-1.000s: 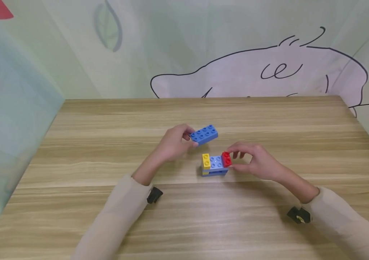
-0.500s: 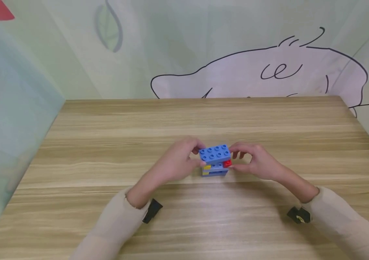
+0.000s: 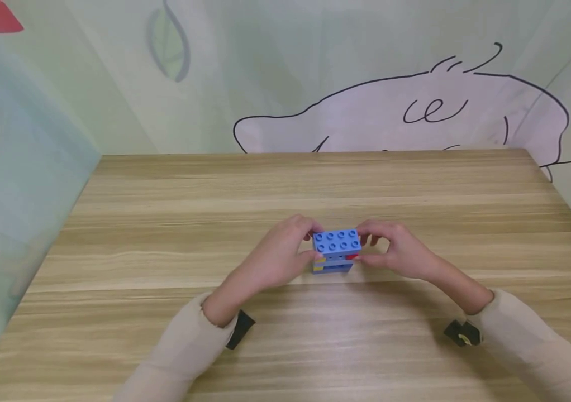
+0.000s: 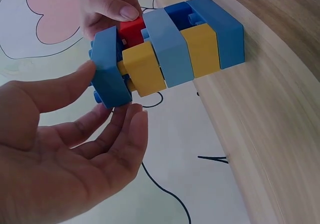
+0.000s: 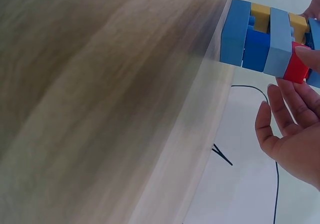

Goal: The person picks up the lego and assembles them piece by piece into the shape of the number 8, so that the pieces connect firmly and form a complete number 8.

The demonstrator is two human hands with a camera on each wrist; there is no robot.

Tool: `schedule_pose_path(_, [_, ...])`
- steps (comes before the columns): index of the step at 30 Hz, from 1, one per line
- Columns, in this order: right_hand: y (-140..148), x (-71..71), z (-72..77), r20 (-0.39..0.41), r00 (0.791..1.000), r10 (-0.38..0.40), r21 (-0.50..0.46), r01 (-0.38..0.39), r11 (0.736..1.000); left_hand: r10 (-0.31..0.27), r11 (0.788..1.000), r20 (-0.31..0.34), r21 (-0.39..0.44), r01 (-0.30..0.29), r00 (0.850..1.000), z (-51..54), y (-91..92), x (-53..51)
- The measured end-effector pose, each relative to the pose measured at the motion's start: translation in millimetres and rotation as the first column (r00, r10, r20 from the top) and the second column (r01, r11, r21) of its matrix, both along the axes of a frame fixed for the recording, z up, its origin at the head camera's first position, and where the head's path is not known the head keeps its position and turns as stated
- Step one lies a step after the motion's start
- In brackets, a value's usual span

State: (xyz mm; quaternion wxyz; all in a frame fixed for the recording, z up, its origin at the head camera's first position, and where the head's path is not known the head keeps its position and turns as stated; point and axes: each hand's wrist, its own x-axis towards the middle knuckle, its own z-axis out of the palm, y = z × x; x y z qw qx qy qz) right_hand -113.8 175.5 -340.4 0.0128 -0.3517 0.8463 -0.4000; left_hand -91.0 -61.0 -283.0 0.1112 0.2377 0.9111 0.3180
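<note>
My left hand [image 3: 280, 251] pinches a blue eight-stud building brick [image 3: 337, 241] between thumb and fingers, over a small stack. In the left wrist view this brick [image 4: 111, 67] sits slightly askew, with a stud of the upper yellow brick [image 4: 143, 69] showing in the gap. Beside that yellow brick is a red brick [image 5: 296, 64], pinched by my right hand [image 3: 396, 248]. Both lie on a light blue brick [image 4: 169, 47]. Below come another yellow brick [image 4: 201, 49], a dark blue brick [image 5: 256, 49] and a blue bottom brick [image 4: 220, 32].
The stack stands upright on a wood-grain table [image 3: 165, 234]. Behind the table hangs a pale backdrop [image 3: 285, 67] with line drawings. Dark devices [image 3: 462, 333] sit at the sleeve cuffs.
My left hand has carried the blue brick right and toward me, from behind the stack onto its top, turning it nearly level with the bricks below. The right hand has stayed at the red brick.
</note>
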Motion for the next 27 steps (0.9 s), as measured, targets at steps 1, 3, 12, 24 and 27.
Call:
schedule_pose_path(1, [0.1, 0.0, 0.0, 0.003, 1.0, -0.001, 0.002, 0.001, 1.0, 0.001, 1.0, -0.003, 0.001, -0.001, 1.0, -0.5, 0.0, -0.1])
schedule_pose_path(3, [0.1, 0.1, 0.2, 0.008, 1.0, -0.002, 0.004, 0.002, 1.0, 0.003, 1.0, -0.008, 0.0, -0.003, 1.0, -1.2, 0.0, 0.0])
schedule_pose_path(12, [-0.4, 1.5, 2.2, 0.058, 0.998, -0.026, 0.029, 0.024, 0.999, 0.006, 1.0, -0.012, 0.003, -0.006, 1.0, -1.6, -0.7, 0.4])
schedule_pose_path(24, [-0.8, 2.6, 1.8, 0.06, 0.998, -0.013, 0.005, 0.013, 1.0, -0.005, 1.0, -0.031, 0.004, 0.005, 1.0, -2.2, -2.0, 0.6])
schedule_pose_path(27, [-0.8, 3.5, 3.4, 0.068, 0.998, -0.015, 0.003, 0.015, 1.0, -0.003, 1.0, -0.029, 0.005, 0.003, 1.0, -2.5, -2.3, 0.5])
